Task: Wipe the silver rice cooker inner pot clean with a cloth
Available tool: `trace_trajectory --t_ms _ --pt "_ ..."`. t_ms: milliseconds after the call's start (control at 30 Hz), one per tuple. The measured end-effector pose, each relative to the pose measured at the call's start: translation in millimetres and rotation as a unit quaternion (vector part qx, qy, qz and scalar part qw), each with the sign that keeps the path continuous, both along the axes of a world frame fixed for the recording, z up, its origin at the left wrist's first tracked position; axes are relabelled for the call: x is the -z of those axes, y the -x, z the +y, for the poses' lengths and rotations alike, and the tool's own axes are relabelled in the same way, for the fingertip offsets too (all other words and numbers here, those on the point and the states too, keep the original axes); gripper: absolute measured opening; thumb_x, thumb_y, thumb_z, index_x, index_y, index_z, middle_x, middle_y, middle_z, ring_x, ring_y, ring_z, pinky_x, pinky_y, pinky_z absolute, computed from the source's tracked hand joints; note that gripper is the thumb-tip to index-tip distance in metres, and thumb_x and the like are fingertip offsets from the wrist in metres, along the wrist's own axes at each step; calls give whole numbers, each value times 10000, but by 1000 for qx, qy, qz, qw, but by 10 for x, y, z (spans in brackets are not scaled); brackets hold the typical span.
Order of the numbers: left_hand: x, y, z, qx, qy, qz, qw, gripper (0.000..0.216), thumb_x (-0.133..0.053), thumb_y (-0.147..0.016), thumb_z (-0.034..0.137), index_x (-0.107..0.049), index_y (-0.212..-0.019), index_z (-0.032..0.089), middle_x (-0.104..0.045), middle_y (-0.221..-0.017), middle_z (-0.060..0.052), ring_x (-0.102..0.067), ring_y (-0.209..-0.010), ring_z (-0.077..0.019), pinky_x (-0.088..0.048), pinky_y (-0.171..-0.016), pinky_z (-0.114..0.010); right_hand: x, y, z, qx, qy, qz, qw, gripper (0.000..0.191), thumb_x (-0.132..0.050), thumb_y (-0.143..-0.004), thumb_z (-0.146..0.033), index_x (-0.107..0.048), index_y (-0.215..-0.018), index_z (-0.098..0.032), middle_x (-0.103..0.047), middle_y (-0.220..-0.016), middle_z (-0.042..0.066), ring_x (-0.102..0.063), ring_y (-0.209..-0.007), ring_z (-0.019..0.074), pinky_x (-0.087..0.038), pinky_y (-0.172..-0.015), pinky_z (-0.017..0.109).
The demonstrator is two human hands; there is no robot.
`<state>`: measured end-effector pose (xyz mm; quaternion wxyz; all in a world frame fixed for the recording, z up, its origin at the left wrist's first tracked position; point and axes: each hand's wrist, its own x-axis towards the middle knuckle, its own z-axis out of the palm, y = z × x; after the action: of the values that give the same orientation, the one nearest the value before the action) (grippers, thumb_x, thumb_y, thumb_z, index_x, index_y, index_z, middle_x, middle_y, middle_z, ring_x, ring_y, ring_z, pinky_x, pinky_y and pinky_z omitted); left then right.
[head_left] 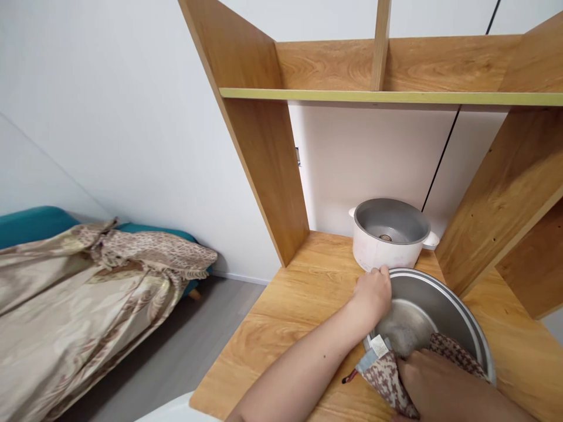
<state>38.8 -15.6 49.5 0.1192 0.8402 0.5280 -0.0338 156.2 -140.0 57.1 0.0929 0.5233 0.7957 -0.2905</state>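
A round silver metal pot point(446, 310) with a wide rim stands on the wooden desk, its inside facing up. My left hand point(373, 295) is closed over the far left part of that rim, fingers bent round the edge. In my right hand point(433, 378) is a brown-and-white patterned cloth point(382, 375), pressed against the near inner side of the pot. A white label and a dark cord end stick out from the cloth's left corner. Much of the right hand's fingers is hidden. Just behind the pot sits a white cooker base point(387, 252) with a grey interior and side handles.
The wooden desk point(264, 328) has upright side panels and a shelf point(329, 95) above the cooker base. A white rounded edge point(178, 410) shows at the bottom. To the left, a teal sofa point(39, 218) is draped with a patterned cover point(88, 299).
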Motion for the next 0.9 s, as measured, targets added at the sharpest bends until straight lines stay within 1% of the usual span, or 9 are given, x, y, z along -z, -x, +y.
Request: trace_trajectory --t_ms 100,167,333,467,600,767,900 --pt "-9 -3 0 1 1 2 1000 390 -496 -948 93 -525 -1337 80 -691 -1209 -246 -720 -1137 -320 -588 -923 -402 -117 46 -7 -4 4 -25 1000 378 -743 -858 -331 -768 -1165 -112 -761 -1140 216 -714 -1087 408 -517 -967 454" --pt "-9 -4 2 2 1 3 1000 392 -493 -948 89 -523 -1338 76 -692 -1207 -245 -722 -1131 -320 -588 -919 -402 -154 58 -9 -5 4 -27 1000 355 -751 -838 -335 -778 -1127 -131 -771 -1119 199 -724 -1064 400 -522 -947 441" --pt "10 -3 10 1 -2 1 1000 392 -492 -952 88 -517 -1343 103 -689 -1217 -236 -719 -1137 -304 -575 -924 -378 -128 43 0 -5 6 -22 1000 376 -766 -835 -353 -781 -1139 -132 -775 -1123 197 -728 -1062 401 -529 -935 438" --pt "13 -2 9 3 -4 -3 1000 382 -491 -950 79 -524 -1330 84 -689 -1212 -247 -720 -1139 -315 -584 -929 -397 -105 37 1 -5 5 -13 1000 392 -757 -838 -332 -774 -1167 -120 -767 -1143 202 -717 -1081 415 -525 -961 470" --pt "7 1 2 2 -4 -7 1000 376 -485 -951 69 -529 -1324 81 -692 -1208 -249 -725 -1136 -318 -594 -932 -407 -129 48 -5 3 17 -14 1000 403 -760 -827 -343 -773 -1164 -122 -764 -1142 206 -715 -1082 422 -528 -960 494" --pt "21 1 5 -4 -3 -8 1000 375 -496 -958 78 -521 -1331 115 -692 -1222 -235 -723 -1145 -299 -583 -939 -380 -179 67 -15 1 11 -24 1000 364 -737 -852 -339 -778 -1140 -121 -767 -1122 197 -719 -1071 409 -522 -959 471" --pt "20 -2 10 -3 -2 -5 1000 378 -530 -949 89 -521 -1327 110 -691 -1217 -234 -722 -1144 -300 -579 -935 -376 -160 64 -12 2 11 -36 999 387 -754 -846 -346 -777 -1159 -120 -763 -1147 200 -710 -1098 407 -515 -967 452"
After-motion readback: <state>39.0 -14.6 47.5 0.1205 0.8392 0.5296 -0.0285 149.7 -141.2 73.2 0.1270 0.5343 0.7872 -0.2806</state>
